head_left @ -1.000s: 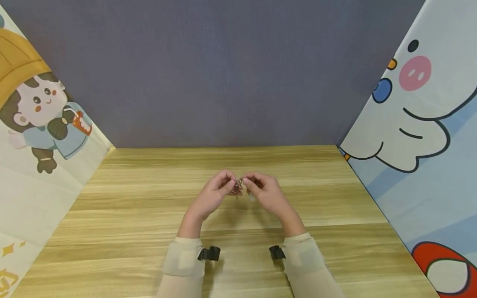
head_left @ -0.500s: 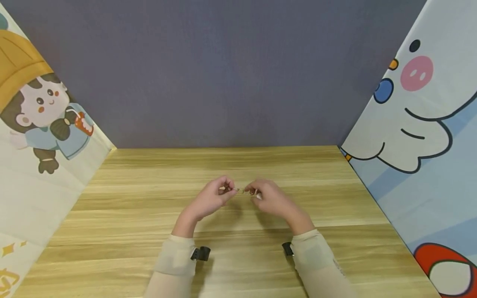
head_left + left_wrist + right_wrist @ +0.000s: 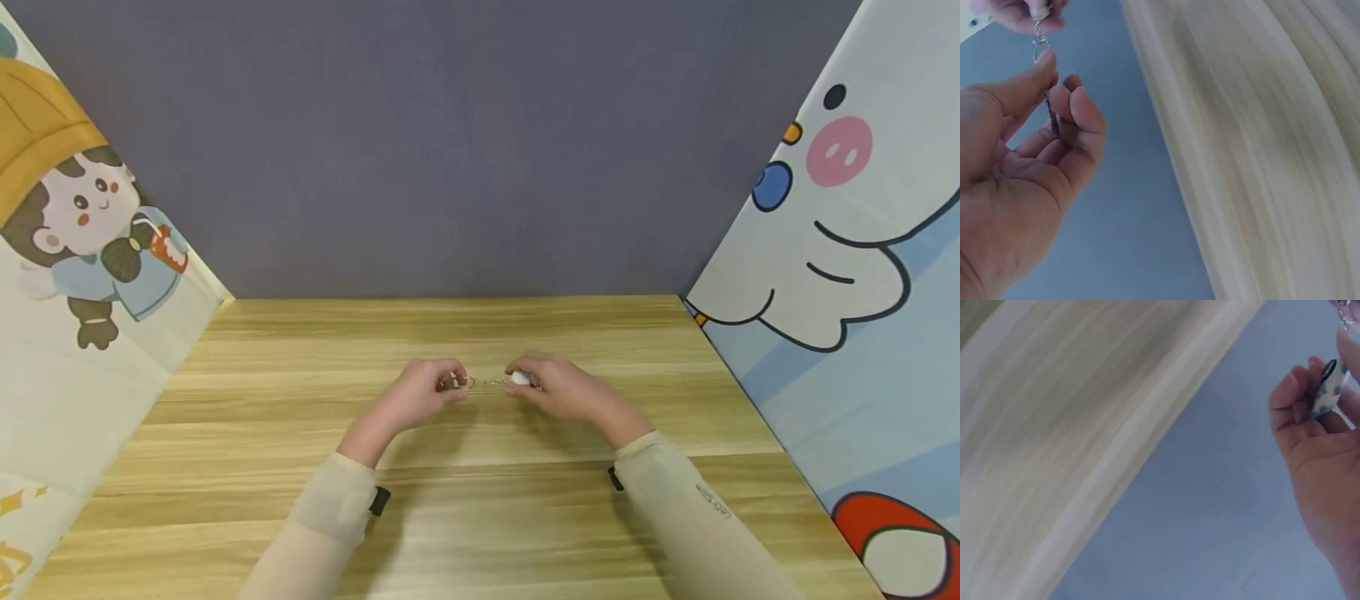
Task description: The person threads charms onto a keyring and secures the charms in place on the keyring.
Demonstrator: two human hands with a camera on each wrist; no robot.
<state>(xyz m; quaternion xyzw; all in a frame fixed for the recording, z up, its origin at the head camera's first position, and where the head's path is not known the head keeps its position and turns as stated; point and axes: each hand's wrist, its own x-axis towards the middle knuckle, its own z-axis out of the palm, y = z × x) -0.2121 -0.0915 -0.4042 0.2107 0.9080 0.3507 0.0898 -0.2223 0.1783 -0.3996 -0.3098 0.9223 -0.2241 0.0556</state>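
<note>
A metal key ring (image 3: 469, 383) with a short chain (image 3: 495, 381) stretches level between the two hands, above the table. My left hand (image 3: 427, 387) pinches the ring end with thumb and fingers. A dark, narrow piece that looks like a key (image 3: 1052, 115) lies within its fingers, mostly hidden. At the chain's other end, my right hand (image 3: 558, 387) grips a white keychain charm (image 3: 521, 378). Teal spots and a dark oval mark show on this charm (image 3: 1330, 387) in the right wrist view.
A wood-grain table (image 3: 480, 517) lies under both hands. Behind it rises a grey-blue panel (image 3: 465, 150). Cartoon-printed panels stand at the left (image 3: 90, 233) and right (image 3: 847, 250). Dark wrist devices (image 3: 380, 501) sit on the sleeves.
The hands have drawn apart from close together, and the chain between them now shows stretched out. The white charm has come into view in the right hand.
</note>
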